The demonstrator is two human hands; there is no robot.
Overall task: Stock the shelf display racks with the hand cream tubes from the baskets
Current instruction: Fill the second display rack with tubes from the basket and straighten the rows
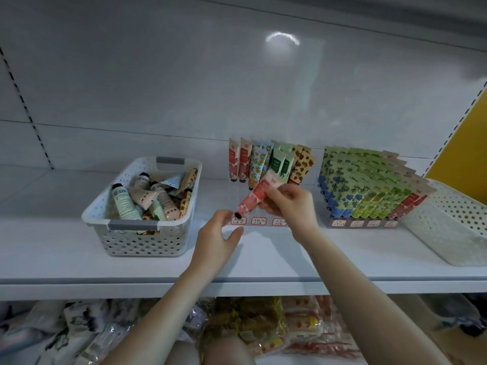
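Head view: the right hand (287, 204) pinches a red-patterned hand cream tube (254, 197) between thumb and curled fingers. It holds the tube tilted, black cap down and to the left, over the front part of the clear middle display rack (259, 221), whose back row holds upright tubes (266, 162). The left hand (217, 233) holds nothing, its loosely spread fingers just beside the cap. On the white shelf (79, 259), a white perforated basket (142, 241) with loose tubes sits towards the left, a packed second rack (363, 180) right of the middle one, and another white basket (453, 214) at the right end.
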